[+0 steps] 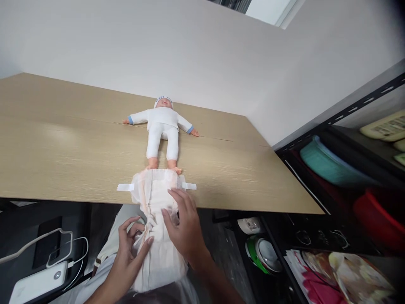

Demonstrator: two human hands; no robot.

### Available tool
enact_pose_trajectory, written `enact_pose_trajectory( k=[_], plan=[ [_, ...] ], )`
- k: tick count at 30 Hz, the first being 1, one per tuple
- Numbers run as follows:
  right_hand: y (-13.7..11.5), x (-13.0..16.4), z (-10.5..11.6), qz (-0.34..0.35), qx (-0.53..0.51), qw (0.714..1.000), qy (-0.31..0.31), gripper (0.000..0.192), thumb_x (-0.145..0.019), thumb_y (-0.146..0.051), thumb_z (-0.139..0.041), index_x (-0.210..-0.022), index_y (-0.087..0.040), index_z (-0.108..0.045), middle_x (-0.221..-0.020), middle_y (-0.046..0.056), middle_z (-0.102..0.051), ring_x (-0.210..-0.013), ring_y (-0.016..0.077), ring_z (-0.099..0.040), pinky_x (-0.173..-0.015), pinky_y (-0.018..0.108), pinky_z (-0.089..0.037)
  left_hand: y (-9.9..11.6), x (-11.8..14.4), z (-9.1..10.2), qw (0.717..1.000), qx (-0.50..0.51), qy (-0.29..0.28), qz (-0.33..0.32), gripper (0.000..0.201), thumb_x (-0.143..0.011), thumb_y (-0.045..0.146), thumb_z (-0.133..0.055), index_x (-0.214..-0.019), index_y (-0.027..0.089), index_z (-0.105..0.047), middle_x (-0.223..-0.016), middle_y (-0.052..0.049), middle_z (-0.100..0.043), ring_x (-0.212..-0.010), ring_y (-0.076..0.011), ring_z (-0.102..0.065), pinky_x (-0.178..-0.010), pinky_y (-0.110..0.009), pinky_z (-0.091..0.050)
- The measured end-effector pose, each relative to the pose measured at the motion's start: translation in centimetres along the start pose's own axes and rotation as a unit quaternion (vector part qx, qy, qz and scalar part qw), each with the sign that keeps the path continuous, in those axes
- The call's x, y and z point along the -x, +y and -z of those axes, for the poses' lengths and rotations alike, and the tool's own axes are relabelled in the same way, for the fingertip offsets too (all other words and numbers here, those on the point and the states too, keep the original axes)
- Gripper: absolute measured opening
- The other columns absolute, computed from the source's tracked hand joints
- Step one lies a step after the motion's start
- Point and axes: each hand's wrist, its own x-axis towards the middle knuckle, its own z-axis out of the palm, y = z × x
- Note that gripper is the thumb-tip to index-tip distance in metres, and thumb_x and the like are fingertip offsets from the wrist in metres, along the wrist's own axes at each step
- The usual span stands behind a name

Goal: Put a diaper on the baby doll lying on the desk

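An unfolded white diaper [160,211] hangs over the table's front edge, its top end on the tabletop and its lower part over my lap. Two white tabs [125,187] stick out at its sides. My left hand [131,240] pinches the diaper's left edge between thumb and fingers, near the gathered frill. On the right side, my right hand [183,223] rests on the diaper with its fingers spread. Just beyond the diaper a baby doll [163,122] in white clothes and a cap lies on its back, arms out, feet touching or nearly touching the diaper's top edge.
The wooden table [76,156] runs back to a pale wall. At lower left a white power bank [39,283] with cables lies on a black surface. A black shelf on the right holds a teal basin [332,164], a red basin [379,215] and bags.
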Motion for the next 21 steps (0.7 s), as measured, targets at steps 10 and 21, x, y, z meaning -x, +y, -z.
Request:
enact_pose_trajectory(
  k=[10,21],
  plan=[
    [2.9,-5.9,-4.7,0.048,0.112,0.974,-0.189,0.079,-0.115,-0.057,-0.064,-0.181,-0.019,-0.041,-0.191,0.016,-0.033,-0.179,0.0346,-0.028,-0.146,0.062,-0.028,3.5,-7.7,8.9,0.888,-0.264,-0.1,-0.362,0.06,-0.108,0.018,-0.071,-0.16,0.036,-0.05,-0.145,-0.01,-0.078,-0.131,-0.0283,-0.08,-0.114,-0.046,-0.066],
    [3.5,-5.4,-4.9,0.062,0.138,0.972,-0.18,0.076,-0.115,-0.057,-0.062,-0.179,-0.019,-0.046,-0.189,0.016,-0.037,-0.178,0.035,-0.031,-0.146,0.061,-0.029,13.9,-30.1,1.9,0.627,-0.593,-0.225,-0.452,0.1,-0.089,-0.004,-0.072,-0.178,0.03,-0.043,-0.191,-0.019,-0.031,-0.171,-0.0453,-0.04,-0.128,-0.061,-0.047]
  ],
)
